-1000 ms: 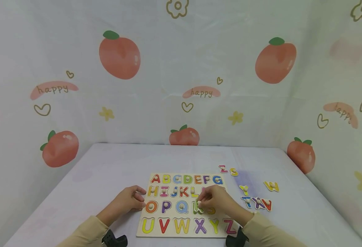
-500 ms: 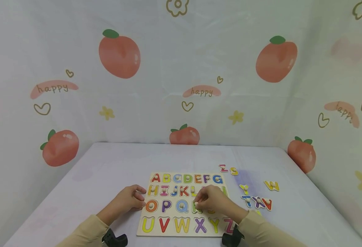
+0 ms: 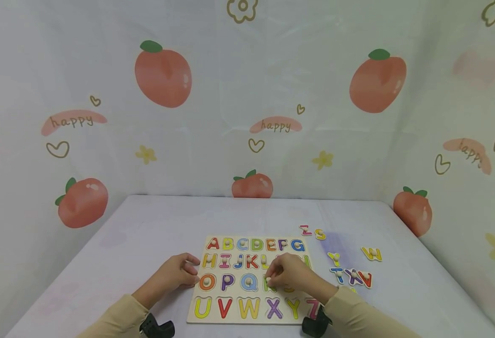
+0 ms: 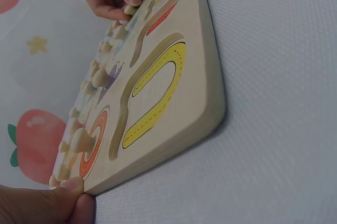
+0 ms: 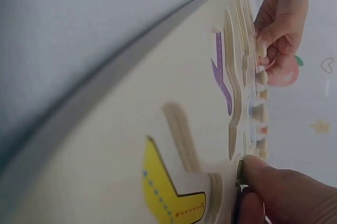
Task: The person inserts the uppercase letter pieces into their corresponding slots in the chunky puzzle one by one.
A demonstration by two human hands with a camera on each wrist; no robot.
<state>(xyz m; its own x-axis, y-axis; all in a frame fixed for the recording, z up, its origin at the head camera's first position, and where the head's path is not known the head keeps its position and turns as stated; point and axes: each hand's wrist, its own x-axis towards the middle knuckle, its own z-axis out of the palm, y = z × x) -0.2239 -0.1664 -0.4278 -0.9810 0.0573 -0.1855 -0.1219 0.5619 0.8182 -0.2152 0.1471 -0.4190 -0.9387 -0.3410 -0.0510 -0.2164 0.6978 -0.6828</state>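
A wooden alphabet puzzle board (image 3: 215, 292) lies on the white table. My left hand (image 3: 171, 272) grips its left edge beside the orange O; in the left wrist view the thumb (image 4: 71, 184) sits right at the edge. Over the third row, my right hand (image 3: 294, 273) pinches the knob of the green letter R (image 3: 269, 287), which overlaps its slot to the right of Q. That hand covers part of the second and third rows. Knobbed letters fill the visible top row, while bottom-row slots show printed shapes, such as the yellow U (image 4: 174, 84) and yellow Y (image 5: 163, 187).
Right of the board lie loose letters: Z (image 3: 305, 230), S (image 3: 320, 234), Y (image 3: 334, 258), W (image 3: 372, 254), T (image 3: 337, 275), X (image 3: 352, 277) and V (image 3: 365, 280). A yellow-green piece (image 3: 353, 290) peeks out behind the right sleeve. A printed cloth wall stands behind.
The right hand has shifted slightly left with the R over its slot, then stayed nearly still. The left hand keeps its place at the board's edge.
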